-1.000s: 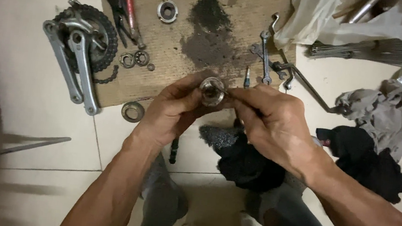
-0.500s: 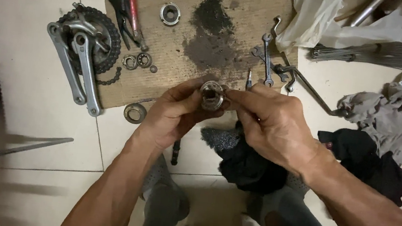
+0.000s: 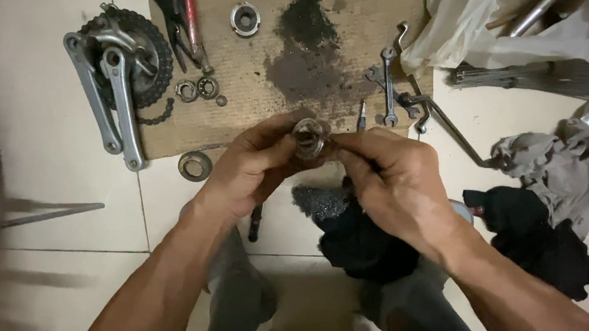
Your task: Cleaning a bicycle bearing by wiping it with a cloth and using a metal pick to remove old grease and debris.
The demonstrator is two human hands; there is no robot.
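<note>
So I'm looking down at both hands working over the tiled floor, just at the near edge of the cardboard sheet. The left hand is cupping a small round metal bearing cup, its fingers curling around it from the left and pinching it, with the open face pointing up toward the camera, so its axis is running roughly near-to-far and upward. The right hand is coming in from the right, fingers pressed together on the cup's right rim; I can't tell if they're pinching something tiny there. Both hands are touching the cup, the left carrying most of it. Around them: a crank arm with chainring lying far left on the cardboard, loose bearing rings beside it, another ring on the floor near the left wrist, wrenches far right of the grease stain, and a black rag lying under the right wrist.
</note>
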